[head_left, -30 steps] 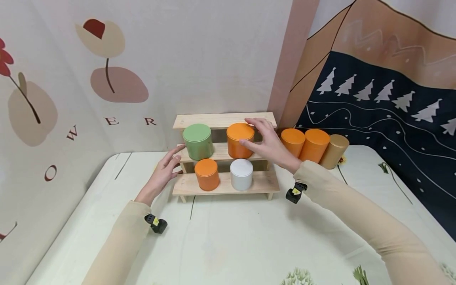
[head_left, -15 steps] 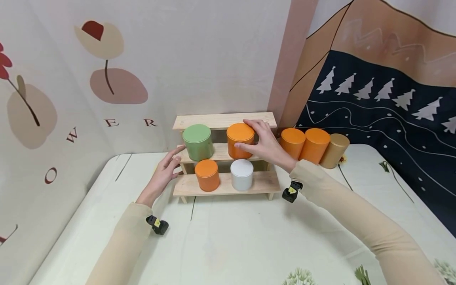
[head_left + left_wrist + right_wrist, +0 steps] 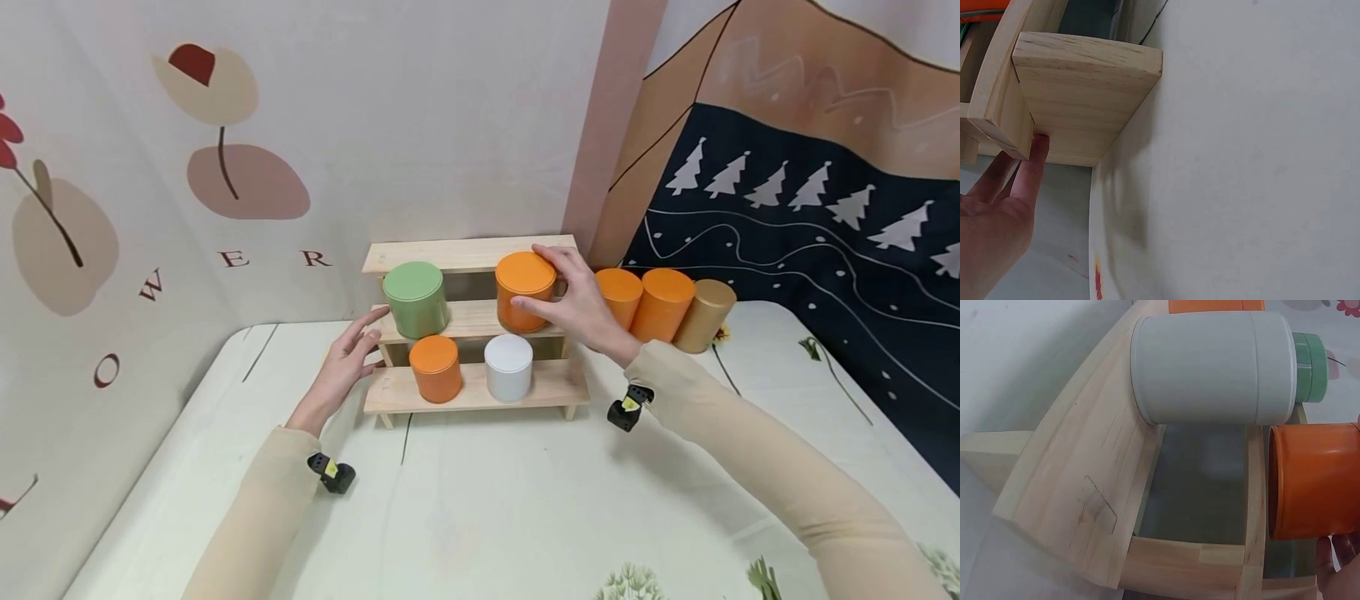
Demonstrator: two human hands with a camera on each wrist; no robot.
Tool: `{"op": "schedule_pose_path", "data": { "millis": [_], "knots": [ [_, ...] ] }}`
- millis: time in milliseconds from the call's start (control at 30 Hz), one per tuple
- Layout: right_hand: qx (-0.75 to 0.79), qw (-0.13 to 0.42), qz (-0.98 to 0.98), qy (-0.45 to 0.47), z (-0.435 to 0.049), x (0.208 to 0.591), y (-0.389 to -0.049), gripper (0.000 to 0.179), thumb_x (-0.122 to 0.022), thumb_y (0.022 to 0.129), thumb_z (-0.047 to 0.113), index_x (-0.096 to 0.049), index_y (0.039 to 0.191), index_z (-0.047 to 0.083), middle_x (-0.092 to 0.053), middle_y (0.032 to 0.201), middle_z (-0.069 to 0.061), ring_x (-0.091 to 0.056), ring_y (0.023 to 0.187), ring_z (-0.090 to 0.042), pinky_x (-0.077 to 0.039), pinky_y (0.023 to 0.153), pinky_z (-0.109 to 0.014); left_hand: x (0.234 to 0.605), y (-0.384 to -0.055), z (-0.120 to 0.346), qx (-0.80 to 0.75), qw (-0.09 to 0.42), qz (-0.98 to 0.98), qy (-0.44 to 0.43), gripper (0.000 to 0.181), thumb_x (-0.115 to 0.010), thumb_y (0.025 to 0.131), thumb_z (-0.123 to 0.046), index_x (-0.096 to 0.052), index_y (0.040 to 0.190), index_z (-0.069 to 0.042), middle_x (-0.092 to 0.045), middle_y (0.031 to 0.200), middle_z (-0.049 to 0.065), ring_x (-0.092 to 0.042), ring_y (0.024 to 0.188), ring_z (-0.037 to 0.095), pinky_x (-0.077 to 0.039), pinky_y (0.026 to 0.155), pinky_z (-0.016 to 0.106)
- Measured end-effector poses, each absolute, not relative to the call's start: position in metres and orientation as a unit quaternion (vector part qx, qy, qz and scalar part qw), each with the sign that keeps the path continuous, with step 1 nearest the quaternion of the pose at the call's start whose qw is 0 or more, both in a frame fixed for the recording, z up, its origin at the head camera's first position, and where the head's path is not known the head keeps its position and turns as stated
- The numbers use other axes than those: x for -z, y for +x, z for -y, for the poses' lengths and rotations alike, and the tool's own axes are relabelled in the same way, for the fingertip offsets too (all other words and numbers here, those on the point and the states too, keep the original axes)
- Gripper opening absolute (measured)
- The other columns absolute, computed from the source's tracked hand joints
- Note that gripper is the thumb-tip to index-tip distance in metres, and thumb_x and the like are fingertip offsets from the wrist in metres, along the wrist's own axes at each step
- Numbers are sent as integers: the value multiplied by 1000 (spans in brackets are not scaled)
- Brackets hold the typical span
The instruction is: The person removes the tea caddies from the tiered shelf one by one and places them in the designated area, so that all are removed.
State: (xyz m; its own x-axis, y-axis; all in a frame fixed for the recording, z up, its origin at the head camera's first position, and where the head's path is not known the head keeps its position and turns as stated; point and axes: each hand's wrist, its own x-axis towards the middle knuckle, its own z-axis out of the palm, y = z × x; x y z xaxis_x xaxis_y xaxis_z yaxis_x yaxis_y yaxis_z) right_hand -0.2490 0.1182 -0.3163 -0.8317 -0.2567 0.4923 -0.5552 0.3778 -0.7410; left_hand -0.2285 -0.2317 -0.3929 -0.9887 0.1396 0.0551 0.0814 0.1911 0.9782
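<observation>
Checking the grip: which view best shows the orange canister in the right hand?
Head: the orange canister shows almost whole, the right hand partly covering it. Right wrist crops it; left wrist doesn't clearly show it.

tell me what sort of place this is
Likely a staged indoor tabletop set-up rather than a lived-in room: a flower-print backdrop, a dark tree-print cloth beside it, and a three-tier wooden stand bearing lidded canisters.

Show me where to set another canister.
Bare: the top shelf behind the green canister, and the tabletop before the rack, between the sleeves. Crowded: right of the rack, where two orange canisters and a gold one stand close together.
</observation>
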Motion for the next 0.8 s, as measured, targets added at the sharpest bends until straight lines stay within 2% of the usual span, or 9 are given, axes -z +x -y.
{"op": "schedule_pose_path", "data": {
  "millis": [267,400,600,800],
  "knots": [
    [-505,165,812,241,-125,295,-225,71,-77,80,-1,-42,141,-8,-41,131,-27,-49,108,-35,-45,90,-41,392,-228,231,-635,19,-769,77,50,-40,105,-31,-31,152,-19,-24,156,9,-32,136,37,-38,100,57],
    [-504,178,809,245,-137,310,-239,73,-80,79,4,-44,142,-3,-41,133,-22,-48,111,-32,-43,94,-42,392,-228,231,-637,16,-766,79,49,-41,105,-30,-32,152,-18,-23,156,9,-32,136,37,-38,100,57],
    [-481,188,820,244,-149,311,-235,72,-81,80,9,-46,142,1,-42,134,-18,-45,119,-31,-39,100,-46,392,-227,231,-631,14,-772,78,49,-41,105,-31,-32,152,-18,-24,156,8,-32,136,37,-38,100,57],
    [-470,205,825,236,-161,312,-232,70,-81,78,6,-49,140,1,-45,132,-18,-44,117,-31,-38,98,-48,393,-227,231,-631,15,-772,75,50,-42,105,-32,-33,152,-18,-26,155,10,-33,135,37,-38,100,56]
  ]
}}
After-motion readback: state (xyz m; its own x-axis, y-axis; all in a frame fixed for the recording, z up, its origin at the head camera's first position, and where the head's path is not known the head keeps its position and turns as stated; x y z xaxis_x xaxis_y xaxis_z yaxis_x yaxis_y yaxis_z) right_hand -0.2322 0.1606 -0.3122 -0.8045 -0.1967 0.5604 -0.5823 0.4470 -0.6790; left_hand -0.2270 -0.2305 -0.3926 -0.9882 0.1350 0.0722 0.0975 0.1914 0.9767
